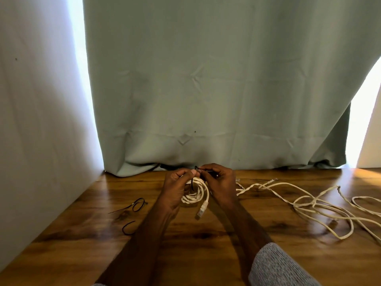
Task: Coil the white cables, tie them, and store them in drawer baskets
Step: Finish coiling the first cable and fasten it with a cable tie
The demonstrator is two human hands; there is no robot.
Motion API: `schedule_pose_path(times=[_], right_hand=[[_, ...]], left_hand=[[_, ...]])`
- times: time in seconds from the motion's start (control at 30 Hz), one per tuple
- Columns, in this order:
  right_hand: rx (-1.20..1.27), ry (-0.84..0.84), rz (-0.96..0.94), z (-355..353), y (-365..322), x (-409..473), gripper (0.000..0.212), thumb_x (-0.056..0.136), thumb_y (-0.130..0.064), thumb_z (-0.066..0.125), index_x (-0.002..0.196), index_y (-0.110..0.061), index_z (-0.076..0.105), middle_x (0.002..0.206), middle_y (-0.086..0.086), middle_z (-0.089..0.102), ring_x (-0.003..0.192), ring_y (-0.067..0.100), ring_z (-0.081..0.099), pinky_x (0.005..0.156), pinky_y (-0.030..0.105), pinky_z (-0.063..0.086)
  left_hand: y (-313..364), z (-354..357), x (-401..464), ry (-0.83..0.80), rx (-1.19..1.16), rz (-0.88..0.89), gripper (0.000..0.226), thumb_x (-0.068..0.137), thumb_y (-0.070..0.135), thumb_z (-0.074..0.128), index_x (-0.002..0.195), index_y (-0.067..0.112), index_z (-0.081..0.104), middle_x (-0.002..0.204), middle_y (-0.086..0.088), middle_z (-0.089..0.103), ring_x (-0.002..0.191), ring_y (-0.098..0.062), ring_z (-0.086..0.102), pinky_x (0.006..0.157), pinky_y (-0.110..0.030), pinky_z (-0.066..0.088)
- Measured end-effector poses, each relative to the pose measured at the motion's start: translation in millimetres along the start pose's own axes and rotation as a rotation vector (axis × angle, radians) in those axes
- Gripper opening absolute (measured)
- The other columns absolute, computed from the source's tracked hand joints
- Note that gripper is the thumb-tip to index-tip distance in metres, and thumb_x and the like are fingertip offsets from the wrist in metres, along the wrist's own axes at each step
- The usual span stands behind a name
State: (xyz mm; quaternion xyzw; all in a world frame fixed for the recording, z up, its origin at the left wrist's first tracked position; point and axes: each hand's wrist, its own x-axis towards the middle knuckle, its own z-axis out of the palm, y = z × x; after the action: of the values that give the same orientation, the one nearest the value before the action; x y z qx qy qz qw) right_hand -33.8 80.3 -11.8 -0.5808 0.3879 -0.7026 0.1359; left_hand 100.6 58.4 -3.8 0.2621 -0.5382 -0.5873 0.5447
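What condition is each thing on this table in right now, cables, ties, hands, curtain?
coiled cable: wound in loops, held above the table, plug dangling
black tie: looped round the coil, being fastened
left hand: grips the coil
right hand: pinches the tie's end
loose cables: uncoiled, tangled on the table
spare ties: lying unused
curtain: hanging closed

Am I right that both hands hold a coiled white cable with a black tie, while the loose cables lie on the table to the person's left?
Not quite. The head view shows the loose cables on the table to the person's right. The rest holds: left hand and right hand hold the coiled white cable with a black tie.
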Motion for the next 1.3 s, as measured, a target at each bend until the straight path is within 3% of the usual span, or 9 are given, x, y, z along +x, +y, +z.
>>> schedule_pose_path(times=[0.1, 0.67, 1.07, 1.3], right_hand=[[0.010, 0.004, -0.001, 0, 0, -2, 0.015, 0.087, 0.002, 0.072, 0.089, -0.011, 0.079, 0.081, -0.004, 0.077, 0.076, 0.012, 0.074, 0.070, 0.019, 0.056], [0.035, 0.037, -0.006, 1, 2, -2, 0.008, 0.086, 0.006, 0.072, 0.088, 0.001, 0.078, 0.077, -0.004, 0.077, 0.072, 0.009, 0.072, 0.067, 0.016, 0.053], [-0.180, 0.031, -0.096, 5, 9, 0, 0.012, 0.085, -0.006, 0.078, 0.093, -0.015, 0.080, 0.085, -0.008, 0.076, 0.078, 0.010, 0.072, 0.070, 0.025, 0.058], [-0.229, -0.043, -0.124, 5, 10, 1, 0.019, 0.089, 0.000, 0.071, 0.103, -0.011, 0.078, 0.096, -0.004, 0.076, 0.091, 0.007, 0.072, 0.083, 0.025, 0.059]], left_hand=[[1, 0, -1, 0.000, -0.004, -0.006, 0.018, 0.092, 0.010, 0.063, 0.080, 0.009, 0.076, 0.077, -0.010, 0.074, 0.068, -0.017, 0.070, 0.061, -0.026, 0.055], [-2, 0, 0, 0.004, 0.002, -0.022, 0.018, 0.093, 0.010, 0.062, 0.081, 0.008, 0.075, 0.077, -0.010, 0.073, 0.069, -0.017, 0.070, 0.061, -0.026, 0.055], [-3, -1, 1, 0.054, 0.009, -0.046, 0.021, 0.094, 0.009, 0.060, 0.077, 0.006, 0.073, 0.070, -0.007, 0.071, 0.062, -0.014, 0.067, 0.054, -0.023, 0.053], [-7, -2, 5, 0.088, 0.025, -0.059, 0.017, 0.094, 0.009, 0.061, 0.093, -0.003, 0.073, 0.079, -0.012, 0.072, 0.067, -0.015, 0.068, 0.055, -0.022, 0.053]])
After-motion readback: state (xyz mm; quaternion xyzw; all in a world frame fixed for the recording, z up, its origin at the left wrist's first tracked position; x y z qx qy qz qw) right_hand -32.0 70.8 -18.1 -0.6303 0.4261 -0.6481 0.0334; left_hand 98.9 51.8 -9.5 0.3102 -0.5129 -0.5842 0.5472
